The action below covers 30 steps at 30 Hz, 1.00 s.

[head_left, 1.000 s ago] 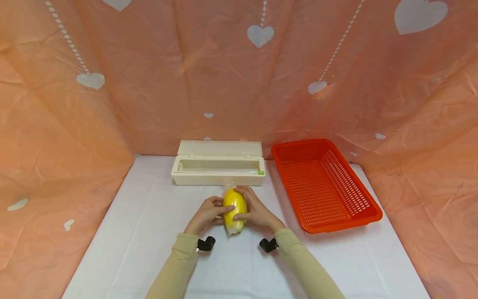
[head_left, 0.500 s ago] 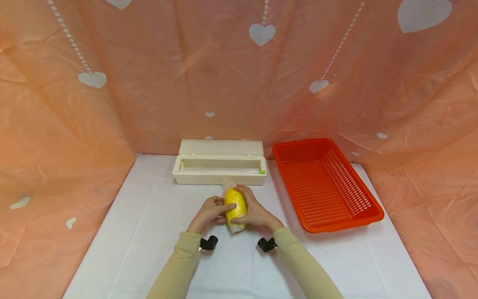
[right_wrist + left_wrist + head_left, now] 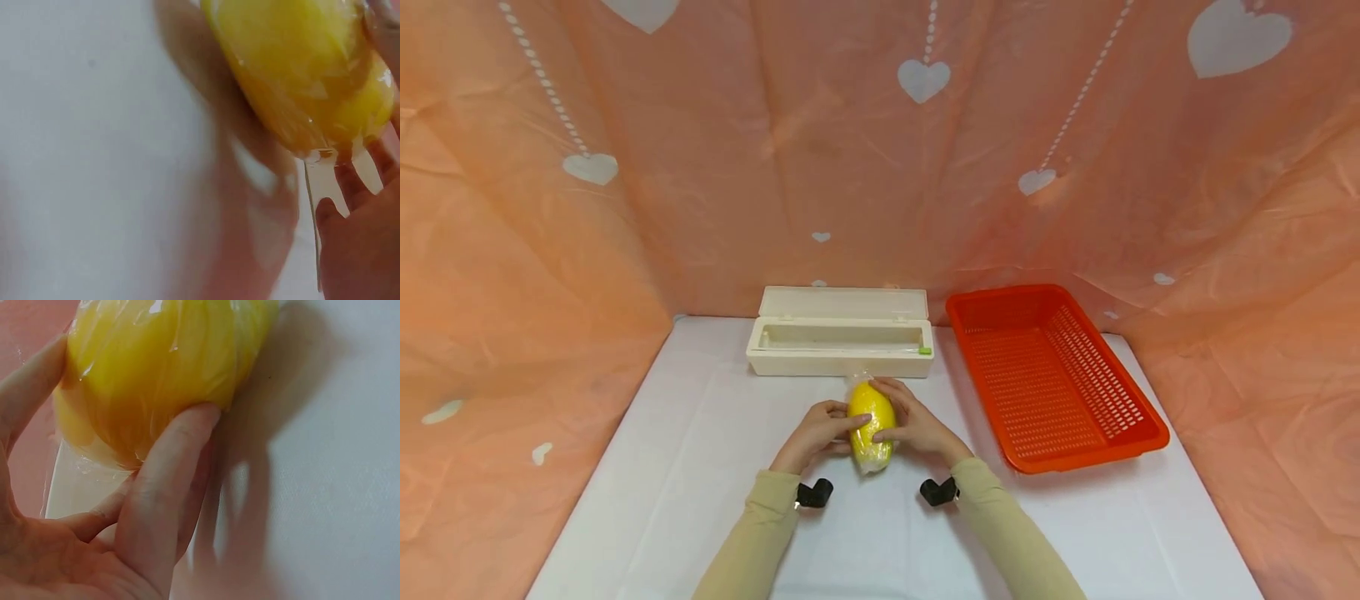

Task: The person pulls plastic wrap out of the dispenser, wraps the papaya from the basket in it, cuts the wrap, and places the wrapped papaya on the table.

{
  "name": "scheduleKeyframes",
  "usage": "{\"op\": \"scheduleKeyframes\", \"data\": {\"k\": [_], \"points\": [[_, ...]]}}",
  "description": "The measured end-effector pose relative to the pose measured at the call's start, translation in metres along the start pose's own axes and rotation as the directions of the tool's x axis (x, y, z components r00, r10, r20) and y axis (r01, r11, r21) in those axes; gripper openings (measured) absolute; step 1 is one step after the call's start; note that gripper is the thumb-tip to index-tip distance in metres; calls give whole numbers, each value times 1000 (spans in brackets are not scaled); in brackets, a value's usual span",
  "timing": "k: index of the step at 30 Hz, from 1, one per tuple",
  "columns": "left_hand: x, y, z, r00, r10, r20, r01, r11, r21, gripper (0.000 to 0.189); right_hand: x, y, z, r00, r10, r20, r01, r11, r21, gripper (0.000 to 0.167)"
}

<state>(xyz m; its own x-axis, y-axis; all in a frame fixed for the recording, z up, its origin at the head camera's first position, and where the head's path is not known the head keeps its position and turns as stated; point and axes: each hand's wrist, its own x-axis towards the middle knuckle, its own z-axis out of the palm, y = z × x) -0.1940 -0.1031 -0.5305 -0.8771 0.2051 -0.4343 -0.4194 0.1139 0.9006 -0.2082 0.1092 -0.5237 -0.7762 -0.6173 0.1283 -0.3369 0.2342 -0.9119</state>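
A yellow oval fruit [image 3: 871, 400] is wrapped in clear, crinkled cling film; some film sticks out past its far end. Holding it from the left is my left hand [image 3: 812, 429], thumb across the top and fingers at the side. From the opposite side my right hand [image 3: 921, 423] grips it, thumb near the closer end and fingertips at the far end. The left wrist view has the left thumb [image 3: 165, 481] pressed to the glossy film on the fruit [image 3: 156, 369]. In the right wrist view, fingers [image 3: 356, 187] of the right hand reach beneath the fruit [image 3: 294, 75].
Behind the hands stands a cream cling film dispenser box [image 3: 840, 365], its lid [image 3: 842, 302] raised and a green slider [image 3: 925, 351] at its right. An orange perforated plastic basket [image 3: 1045, 392] sits on the right of the white-covered table [image 3: 700, 467]. Heart-printed cloth [image 3: 850, 167] hangs behind.
My right thumb slid toward the near end of the fruit, then came back up a little. Both hands keep holding the fruit in about the same spot; the head view shifted slightly.
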Motion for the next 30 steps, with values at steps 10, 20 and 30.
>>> {"op": "scheduleKeyframes", "data": {"k": [10, 20, 30], "points": [[2, 2, -7, 1000, -15, 15, 15, 999, -50, 76, 12, -3, -4, 1000, -14, 7, 13, 999, 41, 66], [-2, 0, 2, 1000, 2, -5, -2, 998, -58, 78, 4, 1, 5, 937, 263, -231, -253, 965, 73, 71], [-8, 0, 10, 995, 30, -99, -34, 999, -41, 73, -12, -11, 36, 897, 210, -389, -280, 950, -135, 72]]}}
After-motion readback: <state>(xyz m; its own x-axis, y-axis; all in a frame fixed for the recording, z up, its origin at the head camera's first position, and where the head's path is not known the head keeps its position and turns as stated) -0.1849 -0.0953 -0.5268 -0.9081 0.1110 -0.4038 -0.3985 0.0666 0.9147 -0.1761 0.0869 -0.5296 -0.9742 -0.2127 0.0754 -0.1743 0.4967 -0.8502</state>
